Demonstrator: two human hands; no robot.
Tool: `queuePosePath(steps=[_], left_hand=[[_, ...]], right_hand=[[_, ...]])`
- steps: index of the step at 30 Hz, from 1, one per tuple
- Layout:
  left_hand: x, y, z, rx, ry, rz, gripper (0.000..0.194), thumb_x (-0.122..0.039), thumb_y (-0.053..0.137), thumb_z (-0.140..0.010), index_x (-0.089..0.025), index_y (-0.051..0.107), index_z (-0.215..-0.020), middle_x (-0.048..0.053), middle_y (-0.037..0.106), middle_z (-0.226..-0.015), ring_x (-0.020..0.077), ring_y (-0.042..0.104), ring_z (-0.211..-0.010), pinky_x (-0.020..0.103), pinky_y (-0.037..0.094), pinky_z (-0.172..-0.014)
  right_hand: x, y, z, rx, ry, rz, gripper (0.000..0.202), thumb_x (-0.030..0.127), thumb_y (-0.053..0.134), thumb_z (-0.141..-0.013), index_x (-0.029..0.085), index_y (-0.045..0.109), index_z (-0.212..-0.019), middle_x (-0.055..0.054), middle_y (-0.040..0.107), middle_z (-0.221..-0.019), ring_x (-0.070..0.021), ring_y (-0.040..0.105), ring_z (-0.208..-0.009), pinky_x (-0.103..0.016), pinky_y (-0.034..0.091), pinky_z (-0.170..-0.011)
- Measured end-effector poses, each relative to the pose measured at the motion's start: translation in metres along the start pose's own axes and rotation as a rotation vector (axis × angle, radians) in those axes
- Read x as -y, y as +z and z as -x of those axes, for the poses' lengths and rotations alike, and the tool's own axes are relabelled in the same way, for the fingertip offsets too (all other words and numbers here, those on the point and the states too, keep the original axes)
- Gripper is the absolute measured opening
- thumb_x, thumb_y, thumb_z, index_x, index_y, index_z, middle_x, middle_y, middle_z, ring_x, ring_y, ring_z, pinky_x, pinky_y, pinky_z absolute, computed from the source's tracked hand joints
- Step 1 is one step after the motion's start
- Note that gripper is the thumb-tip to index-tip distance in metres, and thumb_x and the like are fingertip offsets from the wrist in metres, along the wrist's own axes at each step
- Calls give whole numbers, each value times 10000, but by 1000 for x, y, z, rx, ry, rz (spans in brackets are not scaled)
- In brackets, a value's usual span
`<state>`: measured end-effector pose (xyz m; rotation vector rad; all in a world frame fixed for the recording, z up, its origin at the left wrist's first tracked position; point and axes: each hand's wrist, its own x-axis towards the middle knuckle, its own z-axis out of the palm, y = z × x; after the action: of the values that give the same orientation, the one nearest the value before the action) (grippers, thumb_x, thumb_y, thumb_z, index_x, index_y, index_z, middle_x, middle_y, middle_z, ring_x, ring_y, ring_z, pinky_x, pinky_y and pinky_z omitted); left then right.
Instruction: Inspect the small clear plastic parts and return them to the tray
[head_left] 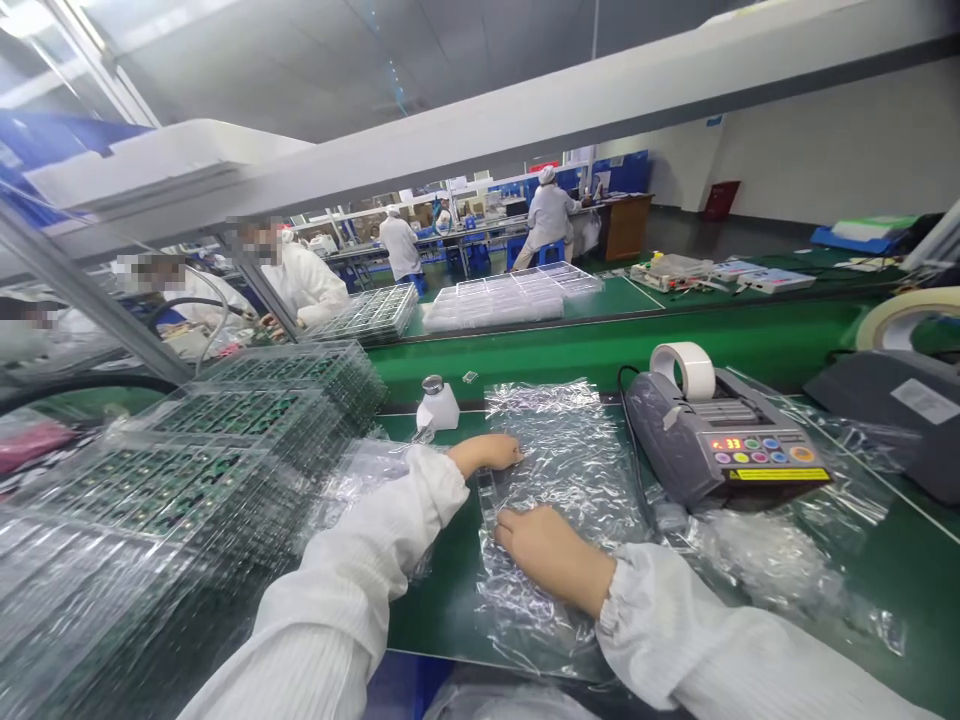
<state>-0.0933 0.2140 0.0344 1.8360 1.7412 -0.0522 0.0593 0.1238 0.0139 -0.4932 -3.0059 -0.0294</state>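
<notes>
A crinkled, shiny sheet of clear plastic film (570,430) lies on the green bench in front of me, perhaps in more than one layer. My left hand (491,452) is over its left side, fingers curled inward and closed at the edge. Nearer to me, my right hand (559,560) rests low on the film, its thumb and fingers pinched together at the same left edge. Between the two hands a narrow clear strip (487,495) of plastic shows. The fingertips are partly hidden, so the exact grip is hard to see.
Tall stacks of clear trays (217,420) with green circuit boards stand at left. A white pump bottle (438,405) is behind my left hand. At right are a tape dispenser (727,430), crumpled plastic (772,560) and a second grey machine (892,410). Co-workers sit beyond.
</notes>
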Motion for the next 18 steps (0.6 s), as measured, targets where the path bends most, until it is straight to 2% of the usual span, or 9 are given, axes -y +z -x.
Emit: queuePosePath(steps=[4,7,10,12,13,15,18], left_hand=[[-3,-6,6,-16,79,31,201,-322,574,-823,-134,623,-772,58,652,-865,176,594,-826,391,441,-833],[-13,-17,31,8,232,80,303,-428,550,-816,-160,680,-872,94,680,-959,225,612,-905,362,425,-863],[-28,-27,66,169,536,194,492,-555,420,-841,-252,583,-1192,45,603,-1221,209,550,-1105,295,389,-940],[-39,-30,86,320,726,284,592,-614,429,-799,-252,535,-1255,43,576,-1259,210,520,-1152,293,361,-981],[-45,-31,93,381,778,317,616,-625,462,-770,-236,555,-1239,56,591,-1234,223,525,-1146,301,356,-988],[-54,-29,102,441,798,346,589,-604,522,-744,-221,606,-1184,71,627,-1165,241,549,-1106,314,361,-984],[-65,-22,109,447,796,394,538,-560,538,-759,-217,622,-1164,88,639,-1124,249,570,-1059,331,382,-958]], right_hand=[[9,-10,17,-91,-24,17,270,-50,407,-776,131,572,-891,-56,575,-823,-158,521,-590,-270,317,-467],[6,-30,37,-235,109,-239,195,45,409,-857,160,566,-873,-32,566,-791,-145,517,-604,-266,360,-517],[-5,-57,60,-346,243,-588,181,137,396,-910,187,555,-840,-10,563,-779,-135,534,-677,-260,406,-614],[-10,-72,73,-371,263,-731,176,162,411,-911,196,552,-811,-2,557,-766,-130,528,-705,-251,408,-638],[-11,-78,77,-370,266,-775,173,175,422,-910,199,553,-800,2,552,-755,-127,521,-697,-246,404,-630],[-8,-84,84,-357,276,-829,183,198,431,-910,203,557,-778,11,543,-728,-120,512,-668,-239,396,-610],[-4,-84,95,-357,327,-852,184,256,445,-906,215,578,-786,11,557,-716,-124,518,-647,-241,400,-593]])
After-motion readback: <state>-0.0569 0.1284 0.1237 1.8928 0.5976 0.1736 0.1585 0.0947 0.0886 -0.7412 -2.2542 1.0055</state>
